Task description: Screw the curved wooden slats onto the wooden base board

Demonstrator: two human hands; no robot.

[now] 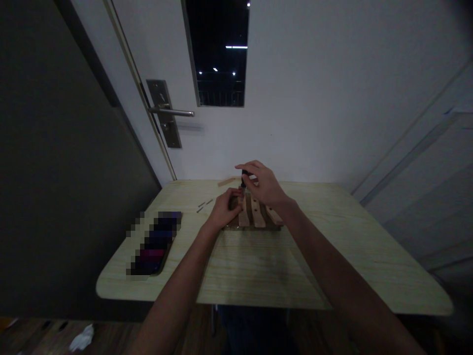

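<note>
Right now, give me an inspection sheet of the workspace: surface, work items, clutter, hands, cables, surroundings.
Surface: pale wood-grain table.
Work items: shaped wooden pieces on a darker base; black-handled tool, likely a screwdriver, upright over the leftmost visible piece.
Clutter: three thin metal pieces, probably screws; wooden strip at the back; pixelated flat device at left.
Hands: right hand holds the tool; left hand at the work's left end, exact grip unclear.
Cables: nothing seen.
Surroundings: white door, metal handle, dark window; white scrap on floor.

Bare hands (264, 186), dark legwear (254, 330).
</note>
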